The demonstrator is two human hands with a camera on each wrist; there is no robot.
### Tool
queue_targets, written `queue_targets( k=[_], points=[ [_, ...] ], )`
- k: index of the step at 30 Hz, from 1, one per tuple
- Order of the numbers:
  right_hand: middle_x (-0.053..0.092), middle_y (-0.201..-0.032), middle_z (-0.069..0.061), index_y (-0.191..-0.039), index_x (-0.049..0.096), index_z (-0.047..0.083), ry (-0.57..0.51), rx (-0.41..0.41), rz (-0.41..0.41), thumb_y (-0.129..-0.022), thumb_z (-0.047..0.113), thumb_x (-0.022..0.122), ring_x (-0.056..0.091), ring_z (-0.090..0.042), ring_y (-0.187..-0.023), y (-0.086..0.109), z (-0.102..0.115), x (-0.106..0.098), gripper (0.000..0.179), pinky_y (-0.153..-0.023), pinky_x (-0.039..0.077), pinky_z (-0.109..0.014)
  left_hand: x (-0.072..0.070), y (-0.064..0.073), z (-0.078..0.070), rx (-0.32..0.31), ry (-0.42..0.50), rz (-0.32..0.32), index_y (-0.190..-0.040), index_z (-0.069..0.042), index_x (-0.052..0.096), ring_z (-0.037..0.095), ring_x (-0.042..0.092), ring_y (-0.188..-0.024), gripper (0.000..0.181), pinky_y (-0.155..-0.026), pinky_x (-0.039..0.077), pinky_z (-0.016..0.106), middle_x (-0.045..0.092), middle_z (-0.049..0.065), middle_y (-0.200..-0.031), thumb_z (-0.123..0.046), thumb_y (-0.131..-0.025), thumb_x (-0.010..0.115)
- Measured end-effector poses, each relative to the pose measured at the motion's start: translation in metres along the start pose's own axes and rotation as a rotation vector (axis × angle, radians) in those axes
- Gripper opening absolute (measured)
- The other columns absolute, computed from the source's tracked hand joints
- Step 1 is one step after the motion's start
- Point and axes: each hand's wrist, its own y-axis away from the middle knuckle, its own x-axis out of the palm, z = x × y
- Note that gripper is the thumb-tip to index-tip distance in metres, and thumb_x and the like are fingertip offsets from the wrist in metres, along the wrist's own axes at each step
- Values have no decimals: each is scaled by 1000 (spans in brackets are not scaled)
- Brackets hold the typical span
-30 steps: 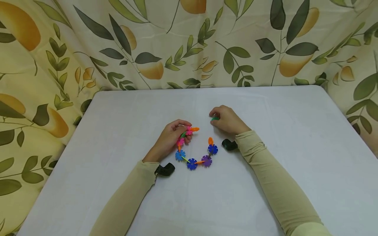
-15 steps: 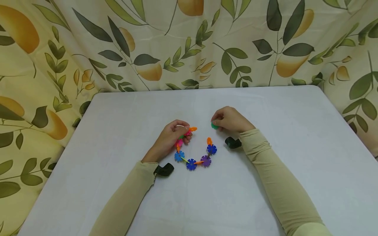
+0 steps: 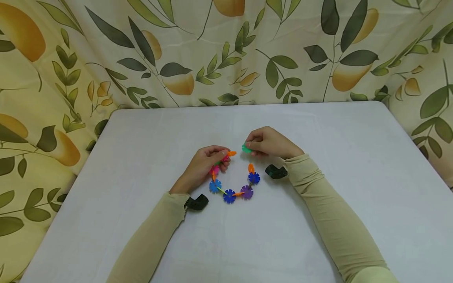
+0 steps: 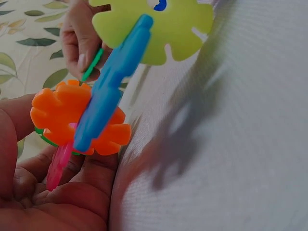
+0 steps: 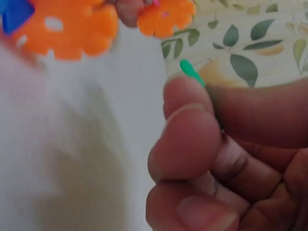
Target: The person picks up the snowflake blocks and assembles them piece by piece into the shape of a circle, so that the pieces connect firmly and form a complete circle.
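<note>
A curved chain of notched plastic discs, snowflake-like interlocking pieces, lies between the hands. My left hand [image 3: 207, 163] pinches its left end near a pink disc [image 4: 58, 166], and an orange disc [image 3: 231, 153] sticks out past the fingertips. Lower down the chain run a light blue disc [image 3: 215, 186], a dark blue disc [image 3: 229, 196] and a purple disc [image 3: 247, 192]. Its right end is another orange disc [image 3: 251, 168], joined to a blue disc [image 3: 254, 178]. Between thumb and fingers, my right hand [image 3: 272, 142] holds a loose green disc [image 3: 246, 148], just right of the left end and apart from it.
A white-covered table [image 3: 159, 129] lies under both hands. Patterned leaf-and-fruit cloth [image 3: 219, 51] hangs behind it and at the sides. Black wrist-worn devices [image 3: 197, 203] jut from both sleeves.
My right hand has turned the green disc so its face shows, then moved it left toward the chain's left end. The left hand keeps its hold with little movement.
</note>
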Motion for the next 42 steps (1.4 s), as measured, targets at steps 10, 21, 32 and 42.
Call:
queue_targets(
  k=[10,21,32,42],
  points=[
    [66,-71,-5,-105,73,-7,-32,-26,57,-106,3,64,58,-15,-61,-4,5,12,14,-56,51,-24,0,2,0,3,20,6,-126,9,66,18,67,-77,27,-74,61,25,71,14,-97,-13,-111,62],
    [67,-72,-4,-106,74,-6,-9,-49,66,-106,4,65,61,-15,-62,-6,6,20,14,-57,53,-24,1,1,0,-10,22,-7,-124,9,66,18,68,-76,26,-74,61,25,72,12,-95,-12,-110,63],
    [68,-71,-4,-99,74,-5,31,-100,9,-104,-1,66,61,-16,-60,-6,9,30,11,-55,52,-24,1,1,4,24,33,-42,-121,13,70,17,69,-72,26,-71,61,25,72,11,-91,-9,-108,65],
    [68,-72,-7,-101,76,-6,87,-132,-48,-104,-1,66,61,-22,-61,-6,12,36,11,-56,49,-25,2,1,2,27,9,-57,-121,14,70,17,70,-72,25,-72,62,26,72,13,-90,-6,-108,64]
  ],
)
